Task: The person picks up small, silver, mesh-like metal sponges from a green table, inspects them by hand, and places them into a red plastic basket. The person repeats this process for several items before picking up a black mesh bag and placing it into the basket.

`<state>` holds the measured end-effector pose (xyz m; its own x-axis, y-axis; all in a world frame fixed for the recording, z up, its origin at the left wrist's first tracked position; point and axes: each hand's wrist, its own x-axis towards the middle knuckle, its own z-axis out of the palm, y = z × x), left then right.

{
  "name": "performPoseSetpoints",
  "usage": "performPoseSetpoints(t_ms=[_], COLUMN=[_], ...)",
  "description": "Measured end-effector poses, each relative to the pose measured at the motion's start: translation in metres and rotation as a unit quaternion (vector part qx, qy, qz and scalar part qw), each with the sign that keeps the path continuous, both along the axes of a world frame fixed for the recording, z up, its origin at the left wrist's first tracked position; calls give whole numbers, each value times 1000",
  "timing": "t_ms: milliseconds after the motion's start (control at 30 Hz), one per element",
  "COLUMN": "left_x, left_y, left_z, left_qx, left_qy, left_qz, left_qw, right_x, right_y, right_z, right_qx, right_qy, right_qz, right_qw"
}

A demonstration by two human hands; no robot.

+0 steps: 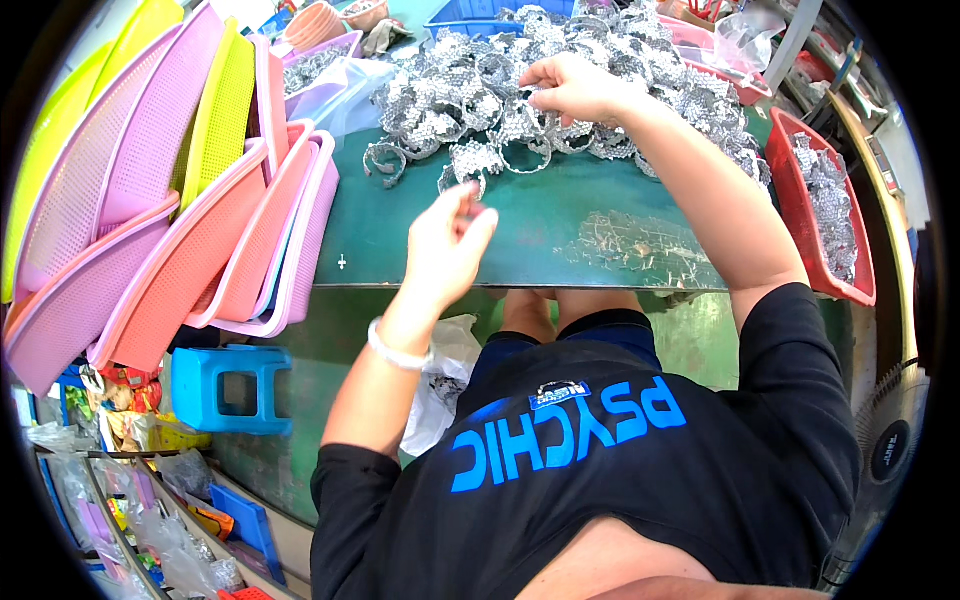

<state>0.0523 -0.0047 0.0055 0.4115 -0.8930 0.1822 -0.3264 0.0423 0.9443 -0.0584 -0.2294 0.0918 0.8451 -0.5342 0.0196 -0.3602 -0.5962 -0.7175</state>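
A large heap of silver-grey curved metal strips (640,80) with a honeycomb-like texture covers the far part of the green table (420,240). My right hand (575,88) reaches into the heap, its thumb and forefinger closed on the edge of one curved strip (525,91). Other fingers of that hand curl beneath. My left hand (450,240) hovers over the table nearer to me, slightly blurred, its thumb apart from its bent fingers. Just beyond its fingertips lies another curved strip (476,160) at the heap's near edge; whether they touch is unclear.
Pink, purple, orange and yellow-green perforated baskets (150,210) stand stacked at the left. A red basket (825,210) of strips sits at the right edge, a blue bin (475,22) at the back. Below left are a blue stool (232,390) and shelving. A fan (888,450) stands right.
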Motion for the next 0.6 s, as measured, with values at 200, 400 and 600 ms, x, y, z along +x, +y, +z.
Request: performPoseSetpoints(t_ms=[200,400,600], left_x=[6,7,10], left_y=[-75,-97,-78], left_z=[20,6,18], left_qx=[55,3,-43], left_qy=[54,117,130], left_qz=[7,22,36], left_qw=[997,993,990], right_x=[5,0,-4], right_y=[7,16,28], right_z=[-12,-45,-48], right_qx=[-94,-244,-117], right_qy=[-22,-100,-130], right_qz=[15,41,26], right_qw=[995,964,984])
